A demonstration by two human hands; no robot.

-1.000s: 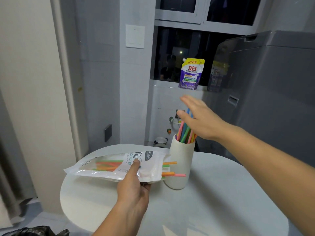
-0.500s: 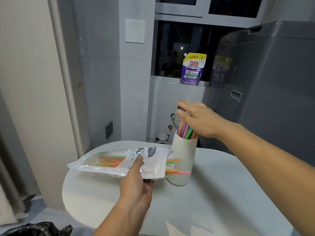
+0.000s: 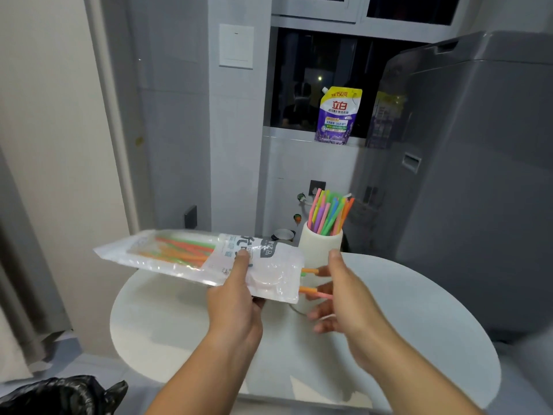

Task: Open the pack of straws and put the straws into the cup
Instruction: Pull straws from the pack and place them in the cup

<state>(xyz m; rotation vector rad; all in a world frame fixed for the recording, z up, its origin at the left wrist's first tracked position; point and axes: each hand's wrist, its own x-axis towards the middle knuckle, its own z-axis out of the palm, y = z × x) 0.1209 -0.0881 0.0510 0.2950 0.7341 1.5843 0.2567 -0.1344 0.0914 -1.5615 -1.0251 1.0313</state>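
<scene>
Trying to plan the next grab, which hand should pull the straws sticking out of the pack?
Right. The right hand is open beside the protruding straws, while the left hand holds the pack.

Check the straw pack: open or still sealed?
Open. Straw ends poke out of the pack's right end, near the right hand; the left hand holds it.

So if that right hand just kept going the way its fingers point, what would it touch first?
Most likely the straw ends sticking out of the open pack; the right hand has its fingers spread just beside them, though depth is hard to judge.
</scene>
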